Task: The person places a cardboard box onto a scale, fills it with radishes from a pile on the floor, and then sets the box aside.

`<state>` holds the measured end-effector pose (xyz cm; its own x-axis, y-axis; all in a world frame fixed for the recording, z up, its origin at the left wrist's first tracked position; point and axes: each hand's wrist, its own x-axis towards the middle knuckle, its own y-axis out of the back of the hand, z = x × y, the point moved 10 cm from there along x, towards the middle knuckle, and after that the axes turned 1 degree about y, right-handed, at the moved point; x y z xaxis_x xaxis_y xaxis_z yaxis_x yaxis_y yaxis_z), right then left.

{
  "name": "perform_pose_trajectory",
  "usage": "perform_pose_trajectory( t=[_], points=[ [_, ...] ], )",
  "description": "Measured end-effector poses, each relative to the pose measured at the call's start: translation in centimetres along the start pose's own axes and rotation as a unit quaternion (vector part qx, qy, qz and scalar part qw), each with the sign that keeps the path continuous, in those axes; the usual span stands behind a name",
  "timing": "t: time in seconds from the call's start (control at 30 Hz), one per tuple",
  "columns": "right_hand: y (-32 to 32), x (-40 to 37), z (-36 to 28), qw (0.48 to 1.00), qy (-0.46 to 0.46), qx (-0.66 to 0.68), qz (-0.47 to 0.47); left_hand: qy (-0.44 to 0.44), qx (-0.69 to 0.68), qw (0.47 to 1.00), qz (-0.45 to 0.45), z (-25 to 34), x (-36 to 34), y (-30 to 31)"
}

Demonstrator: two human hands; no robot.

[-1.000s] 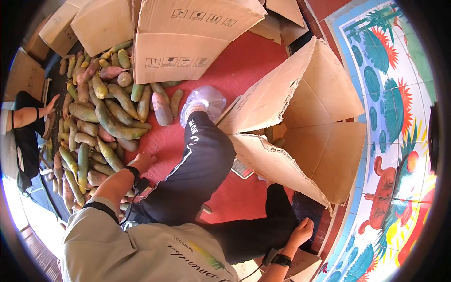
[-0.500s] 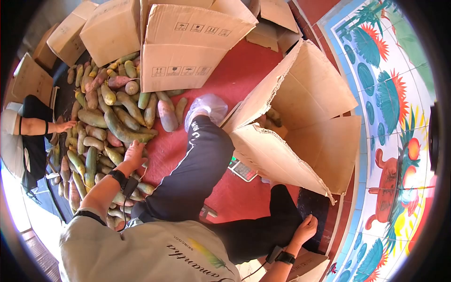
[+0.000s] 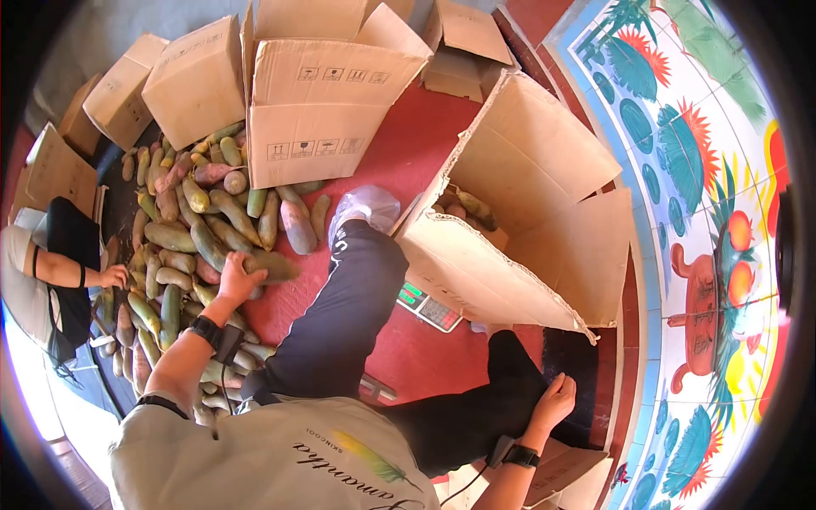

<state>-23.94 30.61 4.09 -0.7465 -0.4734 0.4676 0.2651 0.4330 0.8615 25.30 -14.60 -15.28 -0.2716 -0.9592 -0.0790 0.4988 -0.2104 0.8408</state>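
Note:
My left hand (image 3: 235, 280) is closed round a long green cucumber-like vegetable (image 3: 279, 268), whose free end points right and looks blurred. Under and beside it lies a large heap of similar vegetables (image 3: 174, 259), some green or yellowish, others pinkish. My right hand (image 3: 558, 399) rests by my bent knee with its fingers curled, and no object shows in it. Between my legs and the wall stands an open cardboard box (image 3: 544, 153) with a few of the vegetables (image 3: 474, 208) inside. A digital scale (image 3: 427, 308) with green lit digits shows under the box's near side.
Another tall open box (image 3: 331, 110) stands behind the heap, with more cartons (image 3: 194, 81) at the back left. Another person's hand (image 3: 113, 276) is at the heap's left edge. A red mat (image 3: 408, 365) covers the floor; a painted tile wall (image 3: 680, 170) bounds the right.
My left hand has closed on a vegetable and shifted it slightly right. More digits show lit on the scale, and vegetables in the open box are more visible. My right hand stays by the knee.

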Motion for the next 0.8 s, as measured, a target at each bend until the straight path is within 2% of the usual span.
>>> perform_pose_trajectory(
  t=[0.07,0.13,0.2,0.37,0.4,0.5,0.53,0.6,0.67,0.8],
  points=[
    [0.2,0.0,-0.3,1.0,0.0,-0.009,0.007,-0.077,-0.103,0.982,0.14,4.5,1.0,5.3],
    [0.4,0.0,-0.4,1.0,0.0,-0.022,0.015,-0.113,-0.189,0.958,0.183,8.2,2.0,8.9],
    [0.5,-0.1,-0.4,1.0,0.006,-0.01,0.025,-0.137,-0.258,0.932,0.212,14.7,1.2,13.8],
    [0.9,-0.4,-0.1,0.999,-0.011,-0.005,0.038,-0.235,-0.375,0.871,0.213,25.2,-0.5,19.4],
    [1.0,-0.4,-0.1,0.999,-0.016,-0.009,0.039,-0.238,-0.377,0.871,0.207,27.1,-1.0,19.8],
    [1.2,-0.6,-0.1,0.999,-0.003,-0.004,0.054,-0.322,-0.425,0.837,0.126,33.1,-2.2,18.9],
    [1.3,-0.6,-0.1,0.998,-0.005,-0.006,0.054,-0.342,-0.406,0.839,0.117,34.6,-2.4,18.3],
    [1.6,-0.6,-0.2,0.998,-0.008,0.006,0.06,-0.436,-0.26,0.847,0.159,38.6,-4.4,17.8],
    [1.3,-0.7,0.3,0.999,-0.012,-0.004,0.05,-0.476,-0.231,0.841,0.116,41.2,-5.3,15.7],
    [1.4,-0.8,0.3,0.998,-0.013,0.002,0.058,-0.467,-0.241,0.85,0.035,43.8,-5.4,12.5]
  ],
)
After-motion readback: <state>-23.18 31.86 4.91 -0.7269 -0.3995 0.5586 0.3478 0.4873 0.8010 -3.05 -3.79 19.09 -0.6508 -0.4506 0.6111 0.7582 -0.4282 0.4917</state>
